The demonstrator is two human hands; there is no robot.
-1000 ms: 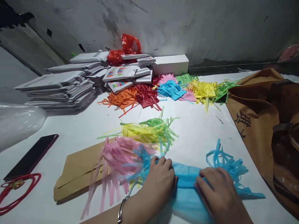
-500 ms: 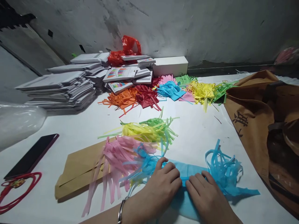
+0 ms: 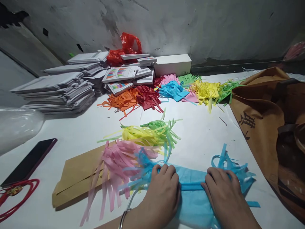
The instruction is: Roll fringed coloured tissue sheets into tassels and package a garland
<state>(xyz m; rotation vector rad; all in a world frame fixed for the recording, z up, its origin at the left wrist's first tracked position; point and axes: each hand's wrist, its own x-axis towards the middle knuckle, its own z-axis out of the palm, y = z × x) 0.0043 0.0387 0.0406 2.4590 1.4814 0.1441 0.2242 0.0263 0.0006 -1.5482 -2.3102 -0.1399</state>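
A sheet of blue tissue paper (image 3: 194, 203) with fringed ends lies in front of me, a narrow rolled fold running across its middle. My left hand (image 3: 164, 187) is closed over the left part of that fold, thumb side hidden. Farther right, my right hand (image 3: 221, 187) grips the same fold with curled fingers. Between the hands a short stretch of the roll shows. Blue strips spread out beyond both hands. A pink tissue tassel (image 3: 124, 157) touches the blue strips on the left, and a yellow tassel (image 3: 138, 134) and a green one (image 3: 164, 127) lie behind it.
A brown paper envelope (image 3: 78, 175) lies under the pink strips. At left are a phone (image 3: 30, 162) and a red cord (image 3: 28, 194). Stacked white packets (image 3: 52, 92), a white box (image 3: 172, 64) and coloured tassels (image 3: 206, 92) line the back. A brown bag (image 3: 259, 136) stands right.
My right hand has slid right along the fold and my left hand slightly left, widening the gap between them and baring more of the rolled blue paper. The view has shifted a little.
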